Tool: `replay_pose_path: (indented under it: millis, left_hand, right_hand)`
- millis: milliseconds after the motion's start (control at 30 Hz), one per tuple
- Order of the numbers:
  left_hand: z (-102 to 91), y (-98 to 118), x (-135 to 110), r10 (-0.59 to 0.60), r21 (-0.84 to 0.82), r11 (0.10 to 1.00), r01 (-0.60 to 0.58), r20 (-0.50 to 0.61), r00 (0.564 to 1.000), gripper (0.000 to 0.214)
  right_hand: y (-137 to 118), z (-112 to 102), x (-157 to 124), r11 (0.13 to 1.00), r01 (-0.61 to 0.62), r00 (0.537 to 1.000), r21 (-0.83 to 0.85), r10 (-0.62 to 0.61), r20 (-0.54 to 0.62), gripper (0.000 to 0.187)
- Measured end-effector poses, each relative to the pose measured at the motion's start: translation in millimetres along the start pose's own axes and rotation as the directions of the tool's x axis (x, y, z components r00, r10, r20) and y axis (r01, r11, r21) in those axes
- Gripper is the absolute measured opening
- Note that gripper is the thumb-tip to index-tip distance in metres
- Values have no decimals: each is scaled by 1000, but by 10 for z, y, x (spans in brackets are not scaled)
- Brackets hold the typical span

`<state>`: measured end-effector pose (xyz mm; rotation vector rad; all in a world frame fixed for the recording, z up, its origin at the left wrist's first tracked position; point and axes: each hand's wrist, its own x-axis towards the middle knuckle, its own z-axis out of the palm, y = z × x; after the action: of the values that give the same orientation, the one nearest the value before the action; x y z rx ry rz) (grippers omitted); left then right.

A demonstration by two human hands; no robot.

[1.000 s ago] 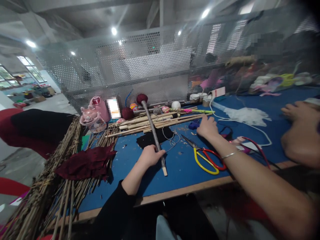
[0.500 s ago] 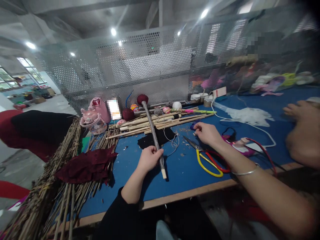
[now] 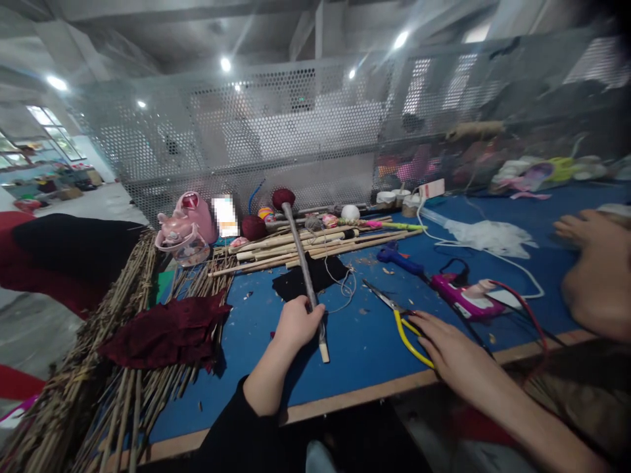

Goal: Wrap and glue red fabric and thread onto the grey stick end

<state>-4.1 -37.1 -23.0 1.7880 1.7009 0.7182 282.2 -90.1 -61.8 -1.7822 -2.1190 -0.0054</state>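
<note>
My left hand (image 3: 298,323) is closed around a grey-wrapped stick (image 3: 300,253) near its bare, pale lower end. A dark red yarn ball (image 3: 284,198) sits on the stick's far end. Under the stick lies a black cloth (image 3: 325,272) with loose grey string (image 3: 346,288) beside it. My right hand (image 3: 446,345), fingers stretched out, lies over the handles of the scissors (image 3: 407,338). It covers most of the red handle, while the yellow one shows. Beyond the scissors rests a blue glue gun (image 3: 401,259).
Bundled twigs (image 3: 123,315) and a dark red cloth (image 3: 167,332) lie on the left, with a pink bucket (image 3: 190,249) behind. Several sticks (image 3: 315,248) lie along the back. A magenta power strip (image 3: 461,297) and another person's hand (image 3: 586,230) are on the right.
My right hand has moved from beside the glue gun towards me, onto the scissors' handles, leaving the glue gun in full view. My left hand still holds the stick in nearly the same place.
</note>
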Motion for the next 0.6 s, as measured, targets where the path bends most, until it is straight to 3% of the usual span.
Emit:
replay_pose_path:
  millis: [67,167,233,300,367,433,533,567,600]
  left_hand:
    - [4,-6,2,5,-12,1000,-5,-2,1000,25]
    - [8,-21,4,5,-43,999,-5,-10,1000,25]
    - [11,-32,7,1,-81,997,-2,-19,1000,23]
    - [14,-36,9,-6,-140,990,3,-23,1000,21]
    - [15,-31,12,-11,-218,976,8,-12,1000,21]
    - [8,-9,11,-8,-313,950,13,15,1000,23]
    - [-23,48,3,13,-479,877,27,79,997,27]
    - [-38,69,1,23,-535,844,35,102,995,29]
    - [-53,88,-1,33,-587,809,45,121,992,32]
  right_hand:
    - [10,-89,187,1000,12,999,22,-11,-52,33]
    - [50,-198,735,996,-61,992,-64,54,-116,33]
    - [99,-207,1132,952,-271,961,-140,261,-86,38]
    - [148,-191,1446,885,-450,891,-115,455,11,42]
    - [172,-204,1624,863,-503,858,-46,505,92,34]
    - [150,-283,1648,881,-472,878,25,468,97,24]
    - [14,-523,1407,897,-410,911,165,413,16,25]
    - [-59,-617,1262,884,-381,917,270,398,-11,26]
    - [-141,-706,1092,772,-310,912,555,406,-56,27]
